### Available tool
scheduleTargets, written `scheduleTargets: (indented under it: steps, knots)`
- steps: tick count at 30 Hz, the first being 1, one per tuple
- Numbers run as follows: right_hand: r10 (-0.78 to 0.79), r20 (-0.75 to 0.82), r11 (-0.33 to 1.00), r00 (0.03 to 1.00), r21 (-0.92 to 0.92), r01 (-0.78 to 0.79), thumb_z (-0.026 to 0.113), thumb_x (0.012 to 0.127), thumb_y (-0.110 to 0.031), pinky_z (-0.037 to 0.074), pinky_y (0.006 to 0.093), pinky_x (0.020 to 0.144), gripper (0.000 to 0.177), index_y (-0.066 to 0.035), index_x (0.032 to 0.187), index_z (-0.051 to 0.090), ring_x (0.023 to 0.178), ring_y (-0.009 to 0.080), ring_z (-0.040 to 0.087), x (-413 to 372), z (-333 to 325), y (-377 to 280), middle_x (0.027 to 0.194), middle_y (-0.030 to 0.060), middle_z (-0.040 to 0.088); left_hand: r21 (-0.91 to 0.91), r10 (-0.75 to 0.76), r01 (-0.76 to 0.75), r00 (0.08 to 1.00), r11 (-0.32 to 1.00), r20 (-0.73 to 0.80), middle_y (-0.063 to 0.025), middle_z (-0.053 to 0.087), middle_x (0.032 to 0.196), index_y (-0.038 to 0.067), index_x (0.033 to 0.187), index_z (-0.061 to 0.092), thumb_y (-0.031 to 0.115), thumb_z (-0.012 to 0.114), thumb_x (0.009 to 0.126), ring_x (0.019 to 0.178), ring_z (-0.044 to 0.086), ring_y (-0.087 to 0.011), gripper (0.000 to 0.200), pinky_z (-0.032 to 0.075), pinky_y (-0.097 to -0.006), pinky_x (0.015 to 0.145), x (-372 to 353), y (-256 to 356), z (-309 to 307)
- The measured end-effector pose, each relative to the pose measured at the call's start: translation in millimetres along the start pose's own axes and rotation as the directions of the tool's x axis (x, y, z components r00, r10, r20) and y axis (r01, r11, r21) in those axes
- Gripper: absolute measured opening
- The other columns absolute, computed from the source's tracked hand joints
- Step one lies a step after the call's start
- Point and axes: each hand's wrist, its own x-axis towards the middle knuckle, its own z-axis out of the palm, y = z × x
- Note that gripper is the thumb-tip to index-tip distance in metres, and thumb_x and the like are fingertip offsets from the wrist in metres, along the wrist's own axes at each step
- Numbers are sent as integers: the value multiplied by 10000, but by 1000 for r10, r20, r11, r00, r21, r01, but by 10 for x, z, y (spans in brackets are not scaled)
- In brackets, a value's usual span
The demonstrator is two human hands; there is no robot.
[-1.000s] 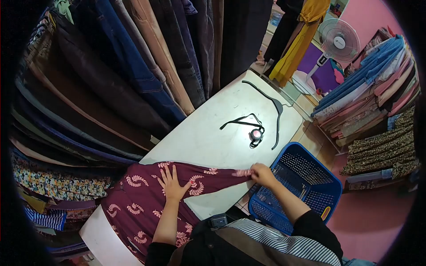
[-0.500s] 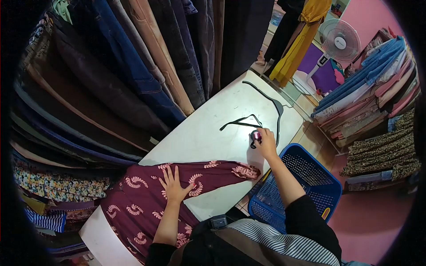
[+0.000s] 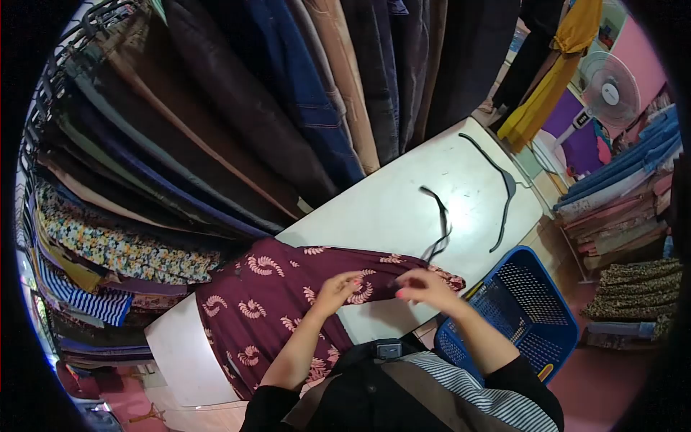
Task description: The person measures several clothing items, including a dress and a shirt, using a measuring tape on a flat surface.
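A maroon garment with pale leaf prints [image 3: 270, 299] lies spread over the white table [image 3: 389, 194]. Above it, my left hand [image 3: 332, 295] has its thumb and fingers drawn together; what they pinch, if anything, is too small to tell. My right hand [image 3: 432, 291], blurred by motion, is curled near the garment's narrow end, with a dark, smeared shape by its fingertips that I cannot make out. A thin black strap [image 3: 442, 216] runs across the table to just behind my right hand. Farther right lies a black hanger [image 3: 508, 181].
A blue basket [image 3: 529, 288] stands beside the table at the right. Trousers [image 3: 237, 101] and a floral garment [image 3: 108, 237] hang along the left and back. A standing fan [image 3: 610, 93] and more hanging clothes [image 3: 619, 173] are at the right.
My left hand has lifted off the garment and its fingers have closed. My right hand has come back toward it from the dark round item's place. The strap has shifted, and the view has moved left.
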Motion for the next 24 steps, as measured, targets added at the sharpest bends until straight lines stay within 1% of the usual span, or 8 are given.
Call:
scheduleTargets:
  steps: [3, 4, 8, 12, 14, 17, 20, 24]
  knots:
    - [-46, -21, 994, 999, -96, 44, 791, 784, -310, 485, 241, 531, 465, 30, 1065, 643, 659, 102, 617, 284, 484, 507, 838, 63, 617, -132, -234, 268, 946, 954, 224, -47, 670, 1045, 44, 1269, 592, 169, 572, 965, 863, 609, -82, 329, 508, -219, 752, -114, 69, 57]
    - [18, -61, 988, 998, -150, -27, 791, 762, -375, 505, 278, 591, 519, 35, 1047, 648, 697, 152, 632, 311, 566, 467, 874, 117, 624, -132, -255, 282, 948, 950, 189, -39, 679, 983, 37, 1218, 616, 145, 586, 957, 809, 620, -75, 284, 516, -216, 729, -138, 24, 61]
    - [-256, -114, 885, 960, -426, 185, 786, 740, -408, 500, 323, 677, 545, 20, 1051, 652, 786, 222, 625, 449, 685, 800, 885, 147, 636, -248, -296, 289, 955, 924, 10, -38, 678, 875, 23, 1021, 659, 71, 644, 904, 717, 642, -99, 128, 536, -227, 650, -179, -172, -26]
    - [-264, -277, 838, 924, -541, 77, 786, 662, -447, 488, 388, 828, 571, 10, 986, 676, 913, 336, 622, 274, 458, 800, 944, 205, 633, 161, -48, 100, 954, 982, -296, -49, 662, 747, 33, 901, 675, 47, 640, 874, 663, 634, -120, 46, 527, -249, 611, 22, -271, -437]
    - [-260, -401, 817, 879, -576, -21, 784, 637, -422, 490, 391, 825, 548, 9, 959, 680, 906, 341, 621, 115, 102, 900, 940, 206, 633, 551, 279, 47, 825, 833, -492, -106, 664, 716, 29, 832, 670, 49, 627, 846, 657, 651, -191, 49, 516, -315, 621, 137, -217, -908]
    - [-30, -561, 880, 827, -408, -245, 766, 624, -389, 507, 360, 790, 514, 4, 946, 689, 861, 293, 642, -264, -418, 684, 917, 198, 653, 733, 505, 135, 641, 667, -578, -158, 656, 733, 26, 799, 659, 94, 595, 847, 679, 650, -301, 105, 511, -371, 640, 259, -147, -1415]
    - [-202, -685, 749, 700, -569, -341, 764, 612, -352, 517, 353, 708, 519, 17, 961, 660, 754, 254, 643, -380, -902, 1176, 819, 163, 660, 771, 506, 226, 640, 596, -579, -194, 646, 744, 14, 750, 648, 80, 591, 822, 724, 650, -349, 114, 511, -413, 667, 390, -166, -1568]
    - [-91, -746, 850, 660, -404, -339, 779, 597, -315, 500, 410, 769, 484, -23, 936, 596, 844, 335, 612, -415, -1032, 1113, 904, 204, 620, 725, 446, 303, 625, 619, -641, -179, 663, 753, 10, 763, 654, 35, 631, 777, 725, 661, -336, 37, 513, -419, 667, 470, -201, -1513]
